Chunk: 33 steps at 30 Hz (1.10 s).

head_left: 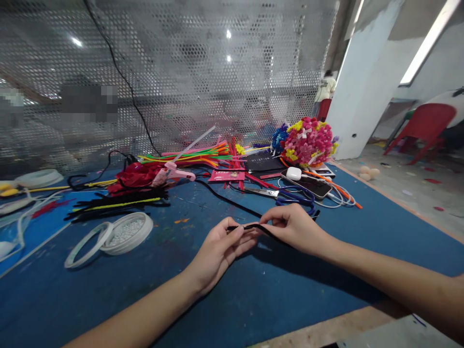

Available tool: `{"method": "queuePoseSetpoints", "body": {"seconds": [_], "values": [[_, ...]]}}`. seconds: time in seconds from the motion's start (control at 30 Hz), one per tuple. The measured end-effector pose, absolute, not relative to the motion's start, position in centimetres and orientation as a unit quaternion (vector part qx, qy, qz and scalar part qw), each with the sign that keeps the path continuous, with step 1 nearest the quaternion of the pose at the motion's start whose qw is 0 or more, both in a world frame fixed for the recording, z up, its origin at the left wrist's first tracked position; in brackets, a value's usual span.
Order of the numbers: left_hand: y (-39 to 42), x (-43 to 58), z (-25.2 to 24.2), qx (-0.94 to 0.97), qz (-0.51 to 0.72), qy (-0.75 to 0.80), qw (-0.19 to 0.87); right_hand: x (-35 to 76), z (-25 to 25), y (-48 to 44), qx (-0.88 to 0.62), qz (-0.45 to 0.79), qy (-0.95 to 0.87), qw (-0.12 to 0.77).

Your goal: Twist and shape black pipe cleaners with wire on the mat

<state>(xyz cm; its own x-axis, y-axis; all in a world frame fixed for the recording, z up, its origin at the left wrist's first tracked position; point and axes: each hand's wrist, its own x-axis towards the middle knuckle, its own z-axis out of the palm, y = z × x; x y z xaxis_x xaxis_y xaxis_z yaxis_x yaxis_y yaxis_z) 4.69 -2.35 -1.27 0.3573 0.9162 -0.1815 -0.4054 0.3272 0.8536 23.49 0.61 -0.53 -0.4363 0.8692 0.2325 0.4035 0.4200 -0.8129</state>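
My left hand (pixel 223 249) and my right hand (pixel 293 227) meet over the blue table (pixel 145 290), both pinching one black pipe cleaner (pixel 253 226). The left fingers grip its left end. The right fingers close on it a little further right, and the strand runs on under the right palm. Both hands hover just above the table surface.
Behind lie a pink glue gun (pixel 172 171), a bundle of coloured pipe cleaners (pixel 195 154), blue-handled scissors (pixel 286 194), a phone (pixel 313 186), a pompom flower ball (pixel 308 140) and a round lid of white beads (pixel 125 232). A perforated metal screen closes the back.
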Motion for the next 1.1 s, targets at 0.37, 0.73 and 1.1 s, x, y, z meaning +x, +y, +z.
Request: {"method": "queuePoseSetpoints", "body": {"seconds": [0.37, 0.73, 1.1], "values": [[-2.5, 4.4, -1.1, 0.434, 0.441, 0.327, 0.714, 24.1, -0.3, 0.6, -0.32, 0.234, -0.85, 0.347], [-3.7, 3.6, -0.8, 0.666, 0.43, 0.394, 0.464, 23.8, -0.8, -0.3, -0.195, 0.121, -0.908, 0.352], [-4.3, 4.5, -0.3, 0.656, 0.449, 0.395, 0.461, 23.7, -1.1, -0.8, -0.202, 0.089, -0.898, 0.381]]}}
